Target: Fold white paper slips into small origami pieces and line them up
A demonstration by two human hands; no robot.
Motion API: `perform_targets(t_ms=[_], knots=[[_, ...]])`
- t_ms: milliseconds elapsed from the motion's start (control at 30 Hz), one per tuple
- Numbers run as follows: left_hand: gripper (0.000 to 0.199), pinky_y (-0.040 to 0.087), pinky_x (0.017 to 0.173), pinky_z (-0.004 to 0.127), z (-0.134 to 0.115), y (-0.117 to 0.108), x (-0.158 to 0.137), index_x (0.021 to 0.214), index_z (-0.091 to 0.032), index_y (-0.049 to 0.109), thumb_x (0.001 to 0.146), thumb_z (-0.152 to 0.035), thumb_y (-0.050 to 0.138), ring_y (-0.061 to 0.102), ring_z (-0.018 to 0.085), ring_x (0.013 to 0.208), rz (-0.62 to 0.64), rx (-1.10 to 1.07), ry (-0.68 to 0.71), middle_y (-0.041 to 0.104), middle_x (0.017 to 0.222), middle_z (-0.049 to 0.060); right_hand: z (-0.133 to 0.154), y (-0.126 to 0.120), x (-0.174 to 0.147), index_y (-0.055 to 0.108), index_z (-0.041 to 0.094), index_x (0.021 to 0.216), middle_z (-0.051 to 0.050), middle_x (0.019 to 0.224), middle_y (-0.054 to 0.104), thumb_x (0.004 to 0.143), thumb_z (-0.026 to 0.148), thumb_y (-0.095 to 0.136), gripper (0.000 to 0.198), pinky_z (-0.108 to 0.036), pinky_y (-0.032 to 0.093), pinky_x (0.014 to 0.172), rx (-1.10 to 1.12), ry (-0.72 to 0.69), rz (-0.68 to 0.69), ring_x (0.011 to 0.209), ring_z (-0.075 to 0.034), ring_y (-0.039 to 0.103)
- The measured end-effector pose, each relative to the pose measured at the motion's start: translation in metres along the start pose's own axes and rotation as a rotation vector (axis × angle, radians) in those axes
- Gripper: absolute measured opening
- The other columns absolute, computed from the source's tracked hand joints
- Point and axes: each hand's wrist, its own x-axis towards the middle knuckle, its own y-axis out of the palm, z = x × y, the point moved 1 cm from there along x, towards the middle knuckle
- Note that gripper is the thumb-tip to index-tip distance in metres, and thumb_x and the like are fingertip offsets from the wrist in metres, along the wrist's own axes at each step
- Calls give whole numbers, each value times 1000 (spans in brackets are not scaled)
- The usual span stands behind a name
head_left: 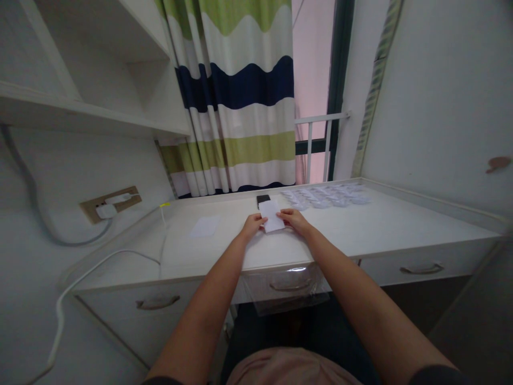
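While both forearms reach up from the bottom of the frame, the two hands meet at a small white rectangular sheet of paper (271,216), just below frame centre. Left arm comes in from bottom left of centre, slants up and right; right arm comes in from the lower right corner area, slants up and left, making a rough inverted V. Dark sleeve ends show at the bottom edge, both forearms bare.

Left hand (251,225): at the sheet's left edge, thumb laid on the near face, other fingers curled and partly hidden behind. Pinch nearly closed, only paper thickness between. Right hand (295,220): same grip on the right edge, sitting slightly higher in frame, thumb and index on the paper, remaining fingers bent under; exact placement too small to tell. Sheet is slightly tilted; can't tell if its lower edge touches the white flat-topped desk (340,232).

Just behind the sheet, a black flat rectangular object (263,199), partly covered by it. Right of that, right of frame centre, rows of white folded paper-like pieces (326,195), close together; right hand is nearest to them. Left of the left hand, well apart, a flat white paper sheet (204,226). Below the hands, a clear plastic sheet (276,306) hangs over the desk's front edge.
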Motion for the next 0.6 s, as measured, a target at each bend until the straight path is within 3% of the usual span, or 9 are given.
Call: perform_targets(t_ms=[600], knots=[[21,42,53,23,-5,2,-5,71,-10,63,59,-26,69,54,12,59,-11,-10,-32,61,69,4,0,0,-4,61,14,62,-2,61,64,49,24,76,23,-25,47,60,46,62,44,57,-13,58]])
